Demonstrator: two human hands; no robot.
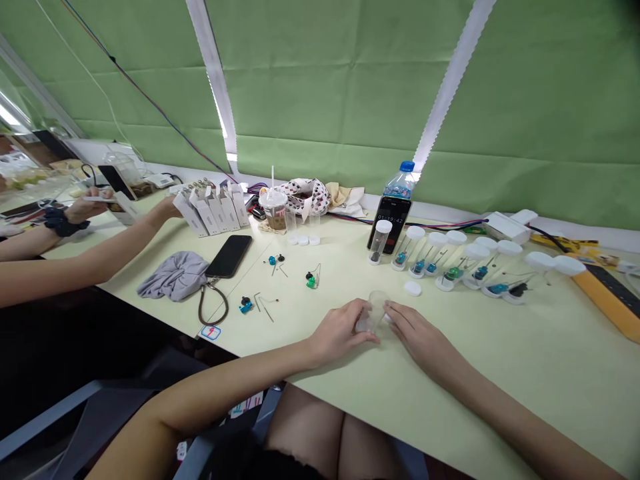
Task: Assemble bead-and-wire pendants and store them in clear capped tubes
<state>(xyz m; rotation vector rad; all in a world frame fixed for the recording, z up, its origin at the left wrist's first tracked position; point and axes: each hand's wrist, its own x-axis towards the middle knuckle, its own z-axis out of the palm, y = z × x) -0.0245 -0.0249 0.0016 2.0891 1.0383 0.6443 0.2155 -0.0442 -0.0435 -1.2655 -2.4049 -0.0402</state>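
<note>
My left hand (343, 330) is closed around a clear plastic tube (379, 300) near the table's front edge. Facing it, my right hand (413, 330) pinches a small white cap (387, 318) against the tube's side, its fingers partly hiding the cap. Just beyond lies a loose white cap (413, 288). Small sets of coloured parts and bent metal pins rest to the left: a green set (312, 280), a blue set (246, 306) and another blue set (273, 261). Several capped tubes (454, 263) with blue, green or black parts inside stand behind my right hand.
A phone with a timer (391, 223) leans on a water bottle (401, 180). Empty tubes (314, 227), a drink cup (273, 208), white boxes (213, 210), a black phone (229, 256) and a grey cloth (174, 275) are left; an orange power strip (607, 300) is right. Another person's arms (100, 250) reach in.
</note>
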